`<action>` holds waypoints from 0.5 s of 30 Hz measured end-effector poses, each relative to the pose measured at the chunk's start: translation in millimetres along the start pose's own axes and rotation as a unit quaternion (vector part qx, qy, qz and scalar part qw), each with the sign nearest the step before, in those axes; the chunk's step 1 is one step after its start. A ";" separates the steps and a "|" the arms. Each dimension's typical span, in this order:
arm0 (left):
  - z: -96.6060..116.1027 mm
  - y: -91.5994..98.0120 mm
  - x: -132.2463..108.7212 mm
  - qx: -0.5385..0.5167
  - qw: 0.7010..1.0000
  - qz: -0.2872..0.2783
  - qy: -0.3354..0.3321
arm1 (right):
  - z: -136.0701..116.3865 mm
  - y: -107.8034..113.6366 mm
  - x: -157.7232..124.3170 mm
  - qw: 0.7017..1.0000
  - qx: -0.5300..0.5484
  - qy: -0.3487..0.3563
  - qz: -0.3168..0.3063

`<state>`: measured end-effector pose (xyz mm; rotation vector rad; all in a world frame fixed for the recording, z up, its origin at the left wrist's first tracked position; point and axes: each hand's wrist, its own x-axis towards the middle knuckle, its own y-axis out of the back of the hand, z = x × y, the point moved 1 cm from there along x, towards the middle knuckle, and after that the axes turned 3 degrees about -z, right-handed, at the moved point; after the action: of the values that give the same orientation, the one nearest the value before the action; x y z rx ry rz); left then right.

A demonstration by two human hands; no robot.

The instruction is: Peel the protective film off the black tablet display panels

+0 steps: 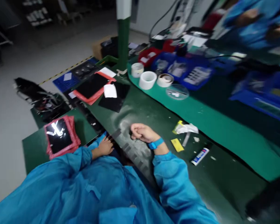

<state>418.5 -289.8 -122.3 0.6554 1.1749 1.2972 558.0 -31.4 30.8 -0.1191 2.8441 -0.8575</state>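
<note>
My right hand (143, 133), with a blue band at the wrist, rests on the dark green worktop (144, 105) in a loose fist. Nothing shows between its curled fingers. Lower and to the left, my left hand (105, 146) lies flat near the table's front edge with its fingers stretched out, holding nothing. To the right of my right hand lie a yellow piece (177, 145), a crumpled white wrapper (188, 128) and a white-and-blue tube or marker (200, 156).
Black panels in pink wrap (60, 137) stand stacked at left; another wrapped panel (93, 85) lies farther back. Tape rolls (147, 80) and blue bins (196, 76) line the green mat (219, 124). A green post (123, 43) rises behind. Another person's blue sleeves (252, 28) show at upper right.
</note>
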 end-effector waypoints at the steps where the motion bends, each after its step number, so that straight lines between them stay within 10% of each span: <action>1: -1.1 -4.1 -11.4 -0.017 1.000 0.003 0.012 | -0.4 -0.6 -0.9 1.000 0.003 -0.004 -0.003; 8: -55.7 27.3 -59.3 -0.107 0.966 0.154 0.178 | -1.3 -5.3 -5.4 0.999 -0.009 -0.027 0.046; 15: -175.3 86.3 -170.8 -0.088 0.789 0.309 0.525 | -2.1 -12.5 -7.0 0.996 -0.044 -0.034 0.076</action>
<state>248.3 -473.2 -53.6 0.1005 1.7415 2.4768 564.9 -39.7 40.5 0.0564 2.7854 -0.6844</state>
